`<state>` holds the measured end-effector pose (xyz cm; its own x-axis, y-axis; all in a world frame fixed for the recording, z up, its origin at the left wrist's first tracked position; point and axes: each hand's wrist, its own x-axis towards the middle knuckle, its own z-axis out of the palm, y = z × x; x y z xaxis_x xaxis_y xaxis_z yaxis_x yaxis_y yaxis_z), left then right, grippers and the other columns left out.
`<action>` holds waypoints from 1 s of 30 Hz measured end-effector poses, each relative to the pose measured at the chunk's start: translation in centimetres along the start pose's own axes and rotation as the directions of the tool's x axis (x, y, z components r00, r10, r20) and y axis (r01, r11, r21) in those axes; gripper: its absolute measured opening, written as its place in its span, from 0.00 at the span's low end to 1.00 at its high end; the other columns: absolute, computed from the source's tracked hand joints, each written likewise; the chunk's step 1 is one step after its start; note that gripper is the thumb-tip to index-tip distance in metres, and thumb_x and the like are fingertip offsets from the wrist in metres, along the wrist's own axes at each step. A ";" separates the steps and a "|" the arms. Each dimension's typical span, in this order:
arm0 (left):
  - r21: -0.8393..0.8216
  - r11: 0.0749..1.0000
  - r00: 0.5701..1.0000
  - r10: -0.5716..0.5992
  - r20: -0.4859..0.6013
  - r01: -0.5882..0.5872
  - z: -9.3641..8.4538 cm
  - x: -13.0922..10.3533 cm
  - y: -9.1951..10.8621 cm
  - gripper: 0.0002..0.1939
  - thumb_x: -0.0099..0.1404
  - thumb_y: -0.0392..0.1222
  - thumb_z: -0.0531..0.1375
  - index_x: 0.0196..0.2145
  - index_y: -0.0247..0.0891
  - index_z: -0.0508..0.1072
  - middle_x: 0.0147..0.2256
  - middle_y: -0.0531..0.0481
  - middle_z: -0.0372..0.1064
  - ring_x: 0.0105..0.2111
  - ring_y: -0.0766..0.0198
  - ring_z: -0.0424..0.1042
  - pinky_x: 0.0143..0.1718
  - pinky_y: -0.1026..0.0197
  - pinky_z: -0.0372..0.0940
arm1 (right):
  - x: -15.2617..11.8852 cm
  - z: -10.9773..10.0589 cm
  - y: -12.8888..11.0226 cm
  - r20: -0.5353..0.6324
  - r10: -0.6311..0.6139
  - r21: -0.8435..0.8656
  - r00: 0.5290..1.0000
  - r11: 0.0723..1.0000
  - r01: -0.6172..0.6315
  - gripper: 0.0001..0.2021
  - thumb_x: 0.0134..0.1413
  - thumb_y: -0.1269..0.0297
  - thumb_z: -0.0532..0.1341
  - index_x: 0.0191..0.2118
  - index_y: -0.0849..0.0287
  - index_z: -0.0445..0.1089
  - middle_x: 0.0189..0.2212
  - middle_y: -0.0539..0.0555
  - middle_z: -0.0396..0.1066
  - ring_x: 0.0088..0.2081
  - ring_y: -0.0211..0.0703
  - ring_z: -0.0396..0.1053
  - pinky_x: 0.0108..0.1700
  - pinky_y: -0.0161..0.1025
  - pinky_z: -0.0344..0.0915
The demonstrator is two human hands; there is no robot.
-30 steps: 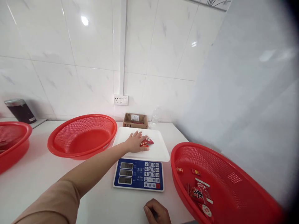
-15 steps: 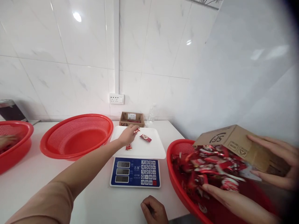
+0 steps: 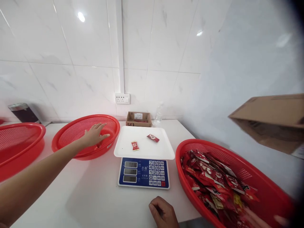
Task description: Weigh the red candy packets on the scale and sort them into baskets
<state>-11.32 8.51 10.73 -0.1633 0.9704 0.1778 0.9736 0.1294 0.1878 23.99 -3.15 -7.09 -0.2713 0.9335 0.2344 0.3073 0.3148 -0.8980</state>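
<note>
A partly hidden red packet [image 3: 98,146] lies in the middle basket [image 3: 71,151], just beneath the left grip [image 3: 102,131]. That grip is open, palm down with fingers spread, its forearm slanting up from the lower left. To its right, two wrapped sweets [image 3: 135,146] rest on the white scale tray [image 3: 144,152]. Nearer the wearer, the right grip [image 3: 163,212] is loosely curled shut on the worktop [image 3: 99,196], beside a basket [image 3: 184,183] of red packets, where another person's fingers [image 3: 255,218] reach in.

Scale [image 3: 143,173] center on table [image 3: 99,196], two packets [image 3: 144,142] on its tray [image 3: 123,134]. Two baskets [image 3: 85,137] left, one basket [image 3: 201,143] right, packets inside. Small box [image 3: 138,119] and bottle [image 3: 158,114] behind tray, bottle right of box.
</note>
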 end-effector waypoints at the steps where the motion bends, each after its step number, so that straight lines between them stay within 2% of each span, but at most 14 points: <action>1: 0.039 0.999 0.999 0.030 0.012 -0.031 0.3 -0.2 0.6 0.36 0.60 0.61 0.49 0.61 0.42 0.52 0.62 0.41 0.48 0.62 0.42 0.44 0.56 0.33 0.45 | 0.0 0.0 0.0 0.002 0.006 0.002 1.000 1.000 -0.006 0.21 0.56 0.48 0.52 0.22 0.58 0.65 0.20 0.50 0.63 0.24 0.37 0.60 0.27 0.33 0.56; 3: 0.061 0.981 0.982 0.182 0.049 -0.184 1.2 -0.3 2.6 0.36 0.61 0.62 0.46 0.62 0.42 0.50 0.65 0.42 0.41 0.64 0.45 0.34 0.59 0.34 0.36 | 0.0 0.0 -0.1 0.000 0.016 -0.001 1.000 1.000 -0.016 0.21 0.56 0.48 0.52 0.22 0.58 0.65 0.20 0.50 0.63 0.24 0.37 0.60 0.27 0.33 0.56; 6: -0.032 0.905 0.890 0.424 0.168 -0.425 3.3 -0.2 6.8 0.37 0.62 0.64 0.45 0.63 0.44 0.46 0.66 0.43 0.36 0.65 0.50 0.31 0.62 0.43 0.36 | 0.0 0.0 -0.2 -0.015 0.006 -0.007 1.000 1.000 -0.006 0.21 0.56 0.48 0.52 0.22 0.58 0.65 0.20 0.50 0.64 0.24 0.37 0.59 0.27 0.33 0.56; 8: -0.120 0.866 0.826 0.499 0.263 -0.485 5.0 0.3 9.8 0.39 0.61 0.65 0.45 0.64 0.44 0.42 0.66 0.42 0.32 0.65 0.50 0.30 0.62 0.44 0.38 | 0.0 0.1 -0.2 -0.026 -0.008 -0.012 1.000 1.000 0.008 0.22 0.56 0.48 0.51 0.22 0.59 0.65 0.20 0.50 0.64 0.24 0.37 0.60 0.27 0.33 0.56; 11: -0.178 0.845 0.784 0.535 0.314 -0.505 7.4 1.6 14.0 0.41 0.60 0.65 0.45 0.64 0.42 0.39 0.66 0.39 0.30 0.65 0.47 0.30 0.60 0.40 0.38 | 0.0 0.2 0.2 -0.037 -0.016 -0.022 0.999 1.000 0.016 0.22 0.56 0.47 0.51 0.22 0.59 0.66 0.20 0.50 0.64 0.24 0.36 0.60 0.27 0.32 0.56; 14: -0.191 0.824 0.786 0.566 0.251 -0.533 9.2 3.2 17.7 0.40 0.61 0.66 0.44 0.64 0.42 0.42 0.65 0.39 0.37 0.64 0.46 0.35 0.59 0.38 0.41 | 0.0 0.4 0.7 -0.039 -0.017 -0.028 0.999 0.999 0.015 0.22 0.56 0.46 0.51 0.22 0.59 0.66 0.20 0.50 0.65 0.23 0.36 0.61 0.26 0.32 0.56; 16: -0.182 0.807 0.780 0.590 0.208 -0.562 9.9 4.1 19.6 0.35 0.61 0.64 0.45 0.60 0.44 0.52 0.62 0.41 0.47 0.63 0.47 0.44 0.58 0.40 0.45 | 0.0 0.5 1.0 -0.041 -0.021 -0.035 0.999 0.999 0.019 0.22 0.55 0.46 0.51 0.22 0.58 0.66 0.19 0.50 0.65 0.23 0.36 0.61 0.25 0.32 0.55; 18: -0.165 0.796 0.777 0.605 0.176 -0.582 10.2 4.7 21.0 0.27 0.62 0.61 0.48 0.53 0.43 0.63 0.56 0.43 0.59 0.57 0.50 0.55 0.56 0.46 0.51 | 0.1 0.6 1.2 -0.046 -0.029 -0.040 0.999 0.999 0.027 0.22 0.55 0.46 0.52 0.22 0.58 0.66 0.19 0.50 0.65 0.22 0.35 0.60 0.24 0.32 0.55; 20: -0.137 0.800 0.788 0.599 0.138 -0.584 10.3 5.0 21.6 0.23 0.64 0.58 0.48 0.45 0.40 0.68 0.49 0.42 0.64 0.51 0.53 0.62 0.52 0.50 0.57 | 0.1 0.6 1.4 -0.049 -0.032 -0.040 0.998 0.999 0.030 0.22 0.55 0.47 0.52 0.22 0.58 0.66 0.19 0.50 0.65 0.22 0.35 0.60 0.24 0.32 0.55; 23: -0.089 0.818 0.812 0.575 0.100 -0.568 10.2 4.9 21.5 0.22 0.65 0.57 0.45 0.39 0.38 0.70 0.43 0.40 0.66 0.47 0.51 0.65 0.44 0.52 0.62 | 0.1 0.7 1.4 -0.047 -0.024 -0.041 0.999 0.999 0.022 0.22 0.55 0.46 0.52 0.21 0.58 0.66 0.19 0.50 0.64 0.22 0.36 0.60 0.24 0.32 0.55; 27: -0.053 0.843 0.840 0.537 0.080 -0.535 9.0 4.5 19.8 0.23 0.64 0.59 0.46 0.36 0.38 0.70 0.38 0.43 0.69 0.40 0.55 0.69 0.38 0.56 0.63 | 0.0 0.6 1.3 -0.042 -0.015 -0.044 0.999 0.999 0.013 0.22 0.55 0.46 0.51 0.22 0.58 0.65 0.19 0.50 0.63 0.22 0.35 0.60 0.24 0.32 0.55; 30: -0.039 0.886 0.886 0.463 0.022 -0.462 7.0 4.1 17.5 0.24 0.64 0.60 0.45 0.35 0.38 0.69 0.37 0.45 0.70 0.37 0.57 0.71 0.35 0.58 0.62 | 0.0 0.5 1.0 -0.050 -0.022 -0.041 0.999 0.999 0.020 0.22 0.56 0.46 0.51 0.22 0.58 0.65 0.19 0.50 0.64 0.22 0.36 0.60 0.24 0.32 0.55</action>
<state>6.15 16.20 7.97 0.3096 0.9242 0.2235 0.9320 -0.3415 0.1214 23.82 -2.93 -8.18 -0.2324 0.9337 0.2723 0.3393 0.3402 -0.8770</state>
